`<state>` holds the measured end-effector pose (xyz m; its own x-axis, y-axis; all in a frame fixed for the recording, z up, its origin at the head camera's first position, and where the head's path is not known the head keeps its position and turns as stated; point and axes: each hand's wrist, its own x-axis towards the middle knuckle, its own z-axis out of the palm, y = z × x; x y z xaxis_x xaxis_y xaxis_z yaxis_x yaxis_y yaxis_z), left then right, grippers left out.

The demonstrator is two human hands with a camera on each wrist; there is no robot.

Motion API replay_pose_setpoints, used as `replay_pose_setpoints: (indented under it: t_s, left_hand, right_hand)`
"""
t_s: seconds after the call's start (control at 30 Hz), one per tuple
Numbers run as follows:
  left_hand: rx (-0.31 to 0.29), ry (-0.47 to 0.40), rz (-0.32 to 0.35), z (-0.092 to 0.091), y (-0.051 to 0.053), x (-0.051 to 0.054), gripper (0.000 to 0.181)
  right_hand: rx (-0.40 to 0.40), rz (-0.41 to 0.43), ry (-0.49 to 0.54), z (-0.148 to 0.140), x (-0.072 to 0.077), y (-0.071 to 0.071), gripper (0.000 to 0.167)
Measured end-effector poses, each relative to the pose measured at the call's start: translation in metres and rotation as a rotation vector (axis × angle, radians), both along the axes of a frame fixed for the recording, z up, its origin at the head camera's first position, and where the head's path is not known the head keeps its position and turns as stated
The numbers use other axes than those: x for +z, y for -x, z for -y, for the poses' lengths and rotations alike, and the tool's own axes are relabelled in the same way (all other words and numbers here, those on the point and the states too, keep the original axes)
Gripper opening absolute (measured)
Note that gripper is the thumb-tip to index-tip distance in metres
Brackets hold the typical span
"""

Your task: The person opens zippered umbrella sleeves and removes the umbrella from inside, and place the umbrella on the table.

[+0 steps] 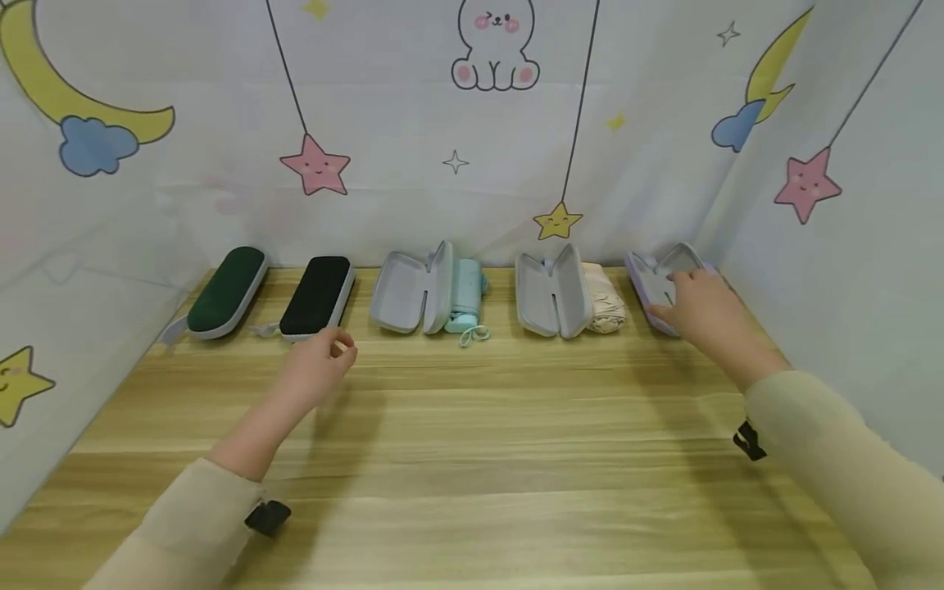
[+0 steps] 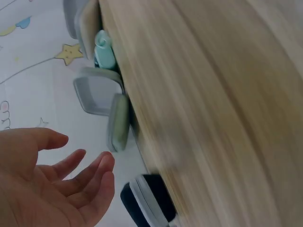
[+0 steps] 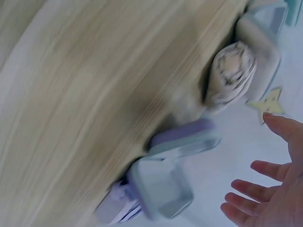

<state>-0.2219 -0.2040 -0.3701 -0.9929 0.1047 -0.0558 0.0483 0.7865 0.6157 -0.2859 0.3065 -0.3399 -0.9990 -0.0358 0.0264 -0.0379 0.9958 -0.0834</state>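
My right hand [image 1: 704,315] hovers at the open purple hard case [image 1: 652,287] on the far right, grey inside; in the right wrist view its fingers are spread, with a gap to the case [image 3: 163,182]. Beside that case a small purple-and-white bundle [image 3: 113,205] shows partly. My left hand [image 1: 317,373] hangs before the closed black case [image 1: 317,295], holding nothing, its fingers loosely bent in the left wrist view. Midway stands an open pale-green case [image 1: 401,291] with a folded teal umbrella [image 1: 466,295] against it. Another open case [image 1: 538,295] has a rolled beige umbrella [image 1: 605,303] alongside.
A closed dark green case [image 1: 230,291] with a grey strap lies at the far left of the row. The cases line the back edge of the wooden table [image 1: 472,459], against a printed cloth backdrop [image 1: 413,106]. A side wall of cloth [image 1: 848,270] stands at the right.
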Motion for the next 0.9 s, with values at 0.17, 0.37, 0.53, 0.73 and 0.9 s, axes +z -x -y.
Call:
replay_pose_setpoints:
  t_s: [0.17,0.37,0.53,0.73,0.9]
  left_hand:
    - [0.121,0.110,0.063,0.025,0.011,-0.003,0.056]
    - [0.232,0.143,0.108,0.052,0.025,-0.013,0.088]
    - [0.266,0.154,0.140,0.064,0.033,-0.021,0.112]
    - [0.242,0.154,0.128,0.067,0.046,-0.024,0.113]
    - [0.234,0.180,0.155,0.066,0.057,-0.020,0.113]
  right_hand:
    - [0.096,-0.026,0.024,0.026,0.001,-0.016,0.065]
    - [0.203,-0.063,0.016,0.053,-0.001,-0.032,0.059]
    - [0.261,-0.056,-0.002,0.072,-0.005,-0.044,0.056]
    - [0.345,-0.052,0.009,0.090,-0.015,-0.056,0.050]
    - [0.425,-0.073,0.001,0.104,-0.024,-0.068,0.049]
